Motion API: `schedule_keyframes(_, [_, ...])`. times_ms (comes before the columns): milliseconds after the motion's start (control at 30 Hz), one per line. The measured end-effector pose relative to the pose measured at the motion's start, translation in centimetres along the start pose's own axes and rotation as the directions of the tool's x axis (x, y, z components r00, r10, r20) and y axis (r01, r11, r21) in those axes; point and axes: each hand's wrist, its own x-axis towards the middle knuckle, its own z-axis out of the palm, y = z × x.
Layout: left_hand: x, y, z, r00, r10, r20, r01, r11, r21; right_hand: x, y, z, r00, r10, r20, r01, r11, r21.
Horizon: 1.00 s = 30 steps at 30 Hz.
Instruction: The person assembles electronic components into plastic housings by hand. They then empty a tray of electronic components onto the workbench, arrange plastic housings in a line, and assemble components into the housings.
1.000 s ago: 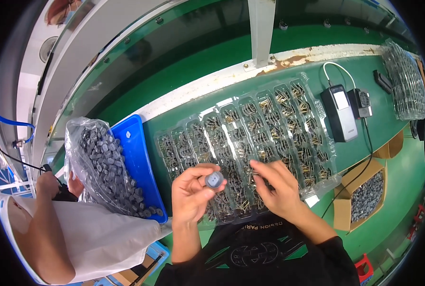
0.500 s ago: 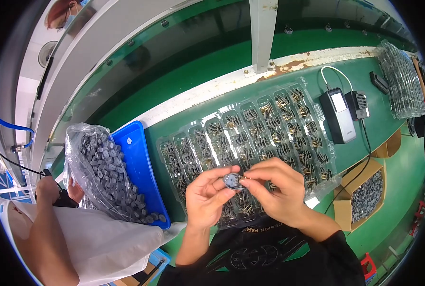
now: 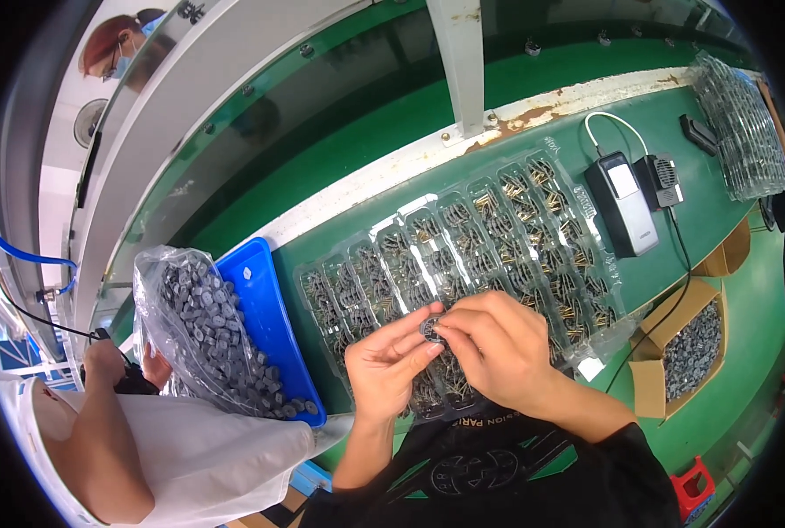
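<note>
In the head view, the left hand (image 3: pixel 385 365) is clamping a round part (image 3: pixel 429 331), dark grey, between thumb and fingers. The right hand (image 3: pixel 502 348) is pinching the part's right edge with thumb and fingertips; whether a smaller piece is also sitting between them is too small to tell. The part is hanging in the air over the near side of a clear tray (image 3: pixel 584 202), which is lying on the green worktop (image 3: pixel 348 224). The tray's compartments are holding grey pieces and brass pins (image 3: pixel 542 172). Left of it, a blue bin (image 3: pixel 267 290) is sitting under a plastic bag that is bulging with grey caps (image 3: pixel 207 317); some caps are spilling into the bin. A co-worker's arm (image 3: pixel 106 440) is reaching in at far left. Right of the tray, a power bank (image 3: pixel 621 198) is lying beside a black adapter (image 3: pixel 661 180). Beyond them a tray stack (image 3: pixel 738 132) is standing, and below, a carton (image 3: pixel 648 387) is holding more grey pieces.
</note>
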Motion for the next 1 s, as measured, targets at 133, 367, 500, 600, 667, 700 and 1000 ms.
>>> schedule_keyframes(133, [0.2, 0.8, 1.4, 0.998, 0.051, -0.041, -0.044, 0.984, 0.170, -0.6, 0.3, 0.4, 0.999, -0.030, -0.030, 0.030, 1.000, 0.004])
schedule_keyframes(367, [2.2, 1.1, 2.6, 0.988, -0.070, -0.138, 0.104, 0.961, 0.255, -1.1, 2.5, -1.0, 0.998, -0.065, -0.005, 0.065, 0.997, 0.030])
schedule_keyframes(500, [7.1, 2.0, 1.6, 0.984, -0.009, -0.179, 0.104, 0.842, 0.529, -1.5, 2.0, -4.4, 0.968, -0.015, 0.250, 0.047, 0.991, -0.125])
schedule_keyframes(600, [15.0, 1.7, -1.3, 0.963, 0.171, -0.207, 0.011, 0.745, 0.667, -3.3, 2.9, -7.4, 0.974, -0.010, 0.227, 0.046, 0.987, -0.152])
schedule_keyframes(667, [21.1, 0.8, -3.6, 0.962, 0.199, -0.186, 0.006, 0.666, 0.746, -5.0, 3.8, -9.5, 0.989, 0.008, 0.147, 0.016, 0.987, -0.162])
schedule_keyframes(700, [23.5, 0.4, -4.1, 0.959, 0.213, -0.186, 0.029, 0.583, 0.812, -5.8, 4.1, -10.5, 0.993, 0.017, 0.119, 0.008, 0.978, -0.206])
schedule_keyframes(1000, [25.1, 0.9, -4.7, 0.872, 0.489, 0.025, -0.097, 0.122, 0.988, -11.2, 4.3, -16.6, 0.967, 0.199, -0.162, -0.252, 0.850, -0.462])
